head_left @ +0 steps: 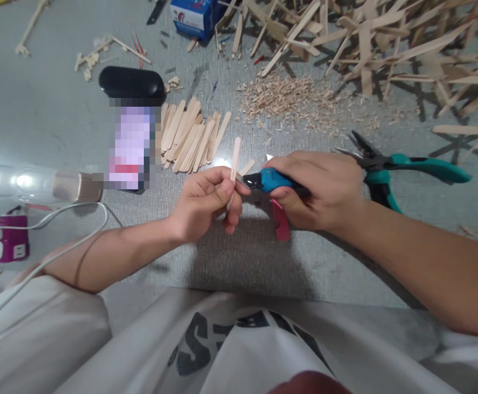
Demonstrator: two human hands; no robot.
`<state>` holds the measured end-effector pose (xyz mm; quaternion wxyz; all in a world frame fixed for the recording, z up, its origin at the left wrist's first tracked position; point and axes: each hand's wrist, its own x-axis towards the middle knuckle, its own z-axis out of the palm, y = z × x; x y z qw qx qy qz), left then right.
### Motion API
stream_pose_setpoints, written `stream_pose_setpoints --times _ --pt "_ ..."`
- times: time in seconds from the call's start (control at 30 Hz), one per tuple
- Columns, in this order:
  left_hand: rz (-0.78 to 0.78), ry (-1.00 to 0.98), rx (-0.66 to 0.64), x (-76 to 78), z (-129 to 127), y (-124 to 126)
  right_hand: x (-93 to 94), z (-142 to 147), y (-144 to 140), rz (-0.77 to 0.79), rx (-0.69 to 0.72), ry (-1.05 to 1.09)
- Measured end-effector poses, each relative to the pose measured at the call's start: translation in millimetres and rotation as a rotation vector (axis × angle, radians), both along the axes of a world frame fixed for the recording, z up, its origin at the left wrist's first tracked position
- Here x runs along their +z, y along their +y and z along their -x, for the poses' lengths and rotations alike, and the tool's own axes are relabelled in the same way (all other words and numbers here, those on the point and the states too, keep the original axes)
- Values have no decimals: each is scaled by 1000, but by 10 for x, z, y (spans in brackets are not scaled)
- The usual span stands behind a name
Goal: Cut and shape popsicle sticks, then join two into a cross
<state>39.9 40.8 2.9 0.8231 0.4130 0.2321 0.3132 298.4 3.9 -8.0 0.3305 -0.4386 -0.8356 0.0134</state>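
Between thumb and fingers, my left hand (208,202) pinches a wooden craft stick (236,156) that points up and away from me. My right hand (323,189) is wrapped round blue-handled cutting pliers (272,179). Their jaws meet the stick's edge just above my left thumb; whether they bite into it is too small to tell. Behind my left hand lies a pile of craft sticks (190,137), with one short stick piece (247,167) near the pliers. A flat pink piece (280,221) shows below my right hand, partly covered by it.
Teal-handled long-nose pliers (380,161) lie right of my right hand. Wood shavings (288,96) and a heap of loose sticks (386,44) spread behind. A phone (128,145), black case (132,82), blue box (196,19), purple object (9,238) and white cable (75,208) are leftward.
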Motion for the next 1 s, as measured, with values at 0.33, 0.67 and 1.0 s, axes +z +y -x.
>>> stream_pose_setpoints --times 0.33,0.67,1.0 --pt "-4 -7 9 -1 -17 -14 -32 -19 -3 133 -24 -25" --pt "-33 137 -12 -4 52 -32 -110 56 -38 -31 -19 39" --pt "-8 134 -18 -9 36 -48 -128 122 -60 -46 -86 72"
